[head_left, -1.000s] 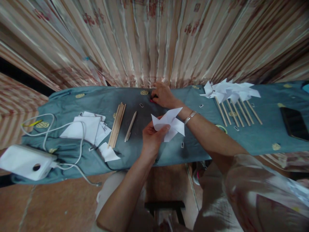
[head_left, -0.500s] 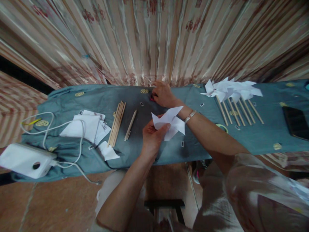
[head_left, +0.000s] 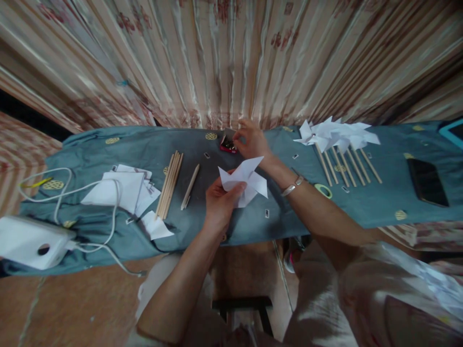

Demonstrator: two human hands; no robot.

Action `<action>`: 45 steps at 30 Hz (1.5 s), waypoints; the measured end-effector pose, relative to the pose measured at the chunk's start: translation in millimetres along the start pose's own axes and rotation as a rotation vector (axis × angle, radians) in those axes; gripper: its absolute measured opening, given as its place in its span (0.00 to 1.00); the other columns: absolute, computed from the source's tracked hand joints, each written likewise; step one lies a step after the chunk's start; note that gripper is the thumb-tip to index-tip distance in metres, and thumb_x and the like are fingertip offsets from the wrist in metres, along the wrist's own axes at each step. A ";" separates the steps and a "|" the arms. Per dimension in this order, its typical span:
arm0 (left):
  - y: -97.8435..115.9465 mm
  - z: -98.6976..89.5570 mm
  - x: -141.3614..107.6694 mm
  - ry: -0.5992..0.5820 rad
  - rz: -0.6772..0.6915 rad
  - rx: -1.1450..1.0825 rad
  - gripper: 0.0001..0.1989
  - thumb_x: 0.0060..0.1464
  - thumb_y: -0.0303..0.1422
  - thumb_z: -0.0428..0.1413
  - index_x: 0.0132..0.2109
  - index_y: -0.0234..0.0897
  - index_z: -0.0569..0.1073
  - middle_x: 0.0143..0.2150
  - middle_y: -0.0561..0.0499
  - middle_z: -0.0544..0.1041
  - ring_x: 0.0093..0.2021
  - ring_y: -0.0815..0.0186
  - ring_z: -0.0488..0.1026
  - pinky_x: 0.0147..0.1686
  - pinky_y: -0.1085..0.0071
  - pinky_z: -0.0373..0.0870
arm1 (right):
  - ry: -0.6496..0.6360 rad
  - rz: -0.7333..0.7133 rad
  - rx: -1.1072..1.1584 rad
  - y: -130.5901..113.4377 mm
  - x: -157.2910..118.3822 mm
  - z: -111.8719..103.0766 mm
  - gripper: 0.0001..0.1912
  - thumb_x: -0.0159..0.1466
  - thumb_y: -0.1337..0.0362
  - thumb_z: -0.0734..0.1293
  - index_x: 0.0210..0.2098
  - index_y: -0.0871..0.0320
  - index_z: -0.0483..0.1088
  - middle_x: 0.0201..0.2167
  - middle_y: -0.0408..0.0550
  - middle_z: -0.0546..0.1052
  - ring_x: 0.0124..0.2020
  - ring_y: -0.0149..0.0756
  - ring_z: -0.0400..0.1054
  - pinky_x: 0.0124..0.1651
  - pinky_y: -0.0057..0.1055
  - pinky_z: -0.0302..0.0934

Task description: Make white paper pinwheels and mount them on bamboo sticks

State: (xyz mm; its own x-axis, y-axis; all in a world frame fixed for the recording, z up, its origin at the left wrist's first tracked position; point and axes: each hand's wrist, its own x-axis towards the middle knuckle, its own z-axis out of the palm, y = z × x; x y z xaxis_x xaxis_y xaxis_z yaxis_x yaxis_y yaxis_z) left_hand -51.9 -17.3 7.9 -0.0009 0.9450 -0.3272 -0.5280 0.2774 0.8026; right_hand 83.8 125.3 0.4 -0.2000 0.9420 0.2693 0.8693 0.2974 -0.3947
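My left hand (head_left: 221,200) pinches a white paper pinwheel (head_left: 249,185) near its middle, thumb on top, above the cloth. My right hand (head_left: 252,140) is at the right edge of a small red box (head_left: 228,146) that holds small dark and shiny pieces, too small to name. Its thumb and forefinger are pinched together; whatever is between them is too small to make out. Left of my left hand lie a pencil-like stick (head_left: 190,187) and a bundle of wooden sticks (head_left: 170,185).
Several finished pinwheels on sticks (head_left: 340,137) lie at the right, near a roll of tape (head_left: 323,191) and a dark phone (head_left: 427,182). Paper sheets (head_left: 123,190), a white power bank (head_left: 36,242) and its cable are at the left. A curtain (head_left: 217,62) hangs behind the table.
My right hand has drawn slightly right off the red box, so its contents now show. My left hand still holds the pinwheel. The whole view has shifted a little.
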 end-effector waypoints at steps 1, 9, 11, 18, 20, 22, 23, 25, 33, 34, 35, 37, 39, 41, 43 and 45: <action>0.1 -0.3 0.4 0.001 0.008 0.007 0.21 0.32 0.33 0.73 0.39 0.36 0.82 0.33 0.52 0.82 0.29 0.70 0.74 0.33 0.74 0.70 | 0.012 0.010 0.010 3.0 -4.1 -3.6 0.09 0.63 0.71 0.66 0.40 0.59 0.78 0.64 0.54 0.70 0.69 0.42 0.60 0.72 0.38 0.52; -2.6 0.5 2.8 -0.012 0.048 0.015 0.19 0.33 0.33 0.73 0.36 0.36 0.82 0.32 0.53 0.82 0.30 0.70 0.75 0.34 0.74 0.71 | 0.034 0.033 0.057 13.0 -6.3 -10.4 0.09 0.62 0.69 0.66 0.37 0.57 0.79 0.60 0.51 0.74 0.64 0.46 0.65 0.69 0.45 0.57; -2.3 1.3 3.3 -0.013 0.051 0.018 0.20 0.33 0.33 0.73 0.38 0.37 0.82 0.32 0.53 0.82 0.30 0.70 0.74 0.34 0.74 0.70 | 0.027 0.008 0.028 8.3 1.9 -5.5 0.09 0.61 0.71 0.65 0.35 0.57 0.78 0.59 0.51 0.74 0.66 0.46 0.63 0.71 0.44 0.55; -1.7 2.1 5.5 0.009 0.034 0.026 0.21 0.34 0.33 0.72 0.40 0.37 0.82 0.33 0.53 0.82 0.30 0.69 0.74 0.33 0.74 0.70 | 0.001 -0.053 -0.009 -1.0 20.8 11.1 0.10 0.59 0.75 0.64 0.33 0.60 0.77 0.65 0.55 0.69 0.70 0.46 0.56 0.73 0.45 0.51; -1.1 1.9 5.9 0.011 0.032 0.028 0.20 0.33 0.33 0.72 0.40 0.37 0.82 0.34 0.53 0.82 0.30 0.69 0.74 0.34 0.73 0.71 | 0.028 -0.042 0.019 -0.5 21.4 11.1 0.11 0.59 0.75 0.63 0.33 0.58 0.76 0.64 0.52 0.70 0.70 0.45 0.57 0.72 0.47 0.51; 0.0 1.4 6.5 0.010 0.038 0.024 0.20 0.33 0.33 0.72 0.39 0.37 0.82 0.34 0.53 0.82 0.30 0.69 0.74 0.34 0.73 0.71 | 0.064 -0.023 0.058 -0.1 16.7 6.3 0.11 0.59 0.74 0.64 0.33 0.56 0.76 0.62 0.50 0.73 0.69 0.44 0.59 0.72 0.48 0.52; 0.7 0.8 7.1 0.010 0.044 0.017 0.20 0.33 0.33 0.72 0.38 0.37 0.82 0.33 0.53 0.82 0.30 0.69 0.74 0.35 0.73 0.71 | 0.071 -0.017 0.079 0.3 11.5 2.3 0.10 0.59 0.74 0.65 0.33 0.56 0.76 0.61 0.50 0.74 0.68 0.45 0.60 0.72 0.48 0.53; 2.0 -0.9 8.5 0.014 0.065 0.005 0.19 0.32 0.33 0.72 0.37 0.37 0.82 0.33 0.53 0.82 0.31 0.69 0.75 0.35 0.73 0.71 | 0.106 0.016 0.134 1.8 -6.6 -8.0 0.09 0.59 0.73 0.65 0.33 0.57 0.77 0.61 0.52 0.74 0.66 0.45 0.63 0.70 0.45 0.55; 2.0 -4.8 10.9 0.026 0.127 0.014 0.19 0.30 0.32 0.73 0.35 0.37 0.81 0.32 0.54 0.82 0.31 0.69 0.76 0.37 0.73 0.71 | 0.090 0.120 0.320 24.1 -144.6 -26.3 0.04 0.60 0.64 0.69 0.31 0.52 0.77 0.58 0.51 0.77 0.65 0.49 0.66 0.68 0.54 0.57; 0.9 -4.3 10.2 0.019 0.125 0.016 0.19 0.30 0.31 0.73 0.35 0.36 0.81 0.32 0.54 0.82 0.31 0.69 0.76 0.36 0.73 0.71 | 0.063 0.139 0.333 27.3 -159.0 -24.7 0.04 0.59 0.65 0.69 0.31 0.51 0.77 0.58 0.50 0.77 0.65 0.49 0.66 0.67 0.55 0.58; -0.5 -3.8 9.5 0.011 0.121 0.018 0.19 0.29 0.31 0.74 0.35 0.36 0.81 0.32 0.54 0.82 0.31 0.69 0.76 0.36 0.73 0.70 | 0.046 0.153 0.343 30.4 -170.9 -23.0 0.04 0.59 0.65 0.69 0.30 0.51 0.78 0.57 0.51 0.77 0.65 0.50 0.66 0.67 0.55 0.59; -3.7 -2.6 8.3 -0.007 0.112 0.025 0.19 0.30 0.31 0.74 0.35 0.36 0.81 0.32 0.54 0.82 0.31 0.69 0.76 0.36 0.73 0.71 | 0.025 0.172 0.345 36.0 -187.2 -20.3 0.05 0.59 0.65 0.69 0.30 0.50 0.78 0.57 0.50 0.77 0.65 0.49 0.67 0.67 0.56 0.59; -6.6 -1.6 8.4 -0.020 0.114 0.043 0.19 0.31 0.31 0.73 0.35 0.36 0.81 0.33 0.53 0.82 0.31 0.68 0.76 0.36 0.72 0.71 | 0.030 0.160 0.324 40.5 -195.2 -19.8 0.04 0.60 0.64 0.69 0.30 0.51 0.78 0.59 0.51 0.76 0.66 0.50 0.65 0.68 0.57 0.58; -8.6 -1.0 9.8 -0.023 0.129 0.064 0.18 0.32 0.32 0.73 0.35 0.37 0.81 0.33 0.53 0.82 0.31 0.68 0.76 0.36 0.72 0.71 | 0.050 0.132 0.287 43.5 -198.3 -22.2 0.05 0.60 0.64 0.69 0.32 0.51 0.79 0.60 0.52 0.75 0.68 0.51 0.63 0.69 0.57 0.56; -9.5 -0.4 12.2 -0.021 0.149 0.077 0.18 0.32 0.32 0.73 0.35 0.37 0.81 0.33 0.53 0.82 0.32 0.67 0.76 0.36 0.72 0.72 | 0.068 0.114 0.248 44.0 -199.3 -26.8 0.05 0.61 0.63 0.69 0.35 0.51 0.79 0.62 0.52 0.73 0.69 0.51 0.61 0.69 0.57 0.56; -10.0 0.3 14.5 -0.019 0.159 0.080 0.18 0.32 0.32 0.73 0.35 0.37 0.81 0.32 0.53 0.82 0.32 0.67 0.77 0.36 0.71 0.72 | 0.078 0.116 0.228 41.6 -199.3 -31.6 0.07 0.62 0.62 0.68 0.38 0.50 0.79 0.61 0.52 0.74 0.68 0.50 0.62 0.69 0.56 0.57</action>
State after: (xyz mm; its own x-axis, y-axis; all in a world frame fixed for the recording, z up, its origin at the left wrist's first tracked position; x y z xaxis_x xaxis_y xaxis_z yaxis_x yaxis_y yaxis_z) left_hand -46.4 -6.4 -4.7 -0.0631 0.9809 -0.1842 -0.4533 0.1363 0.8809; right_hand 174.1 -54.9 -41.9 -0.0615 0.9597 0.2741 0.7587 0.2234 -0.6120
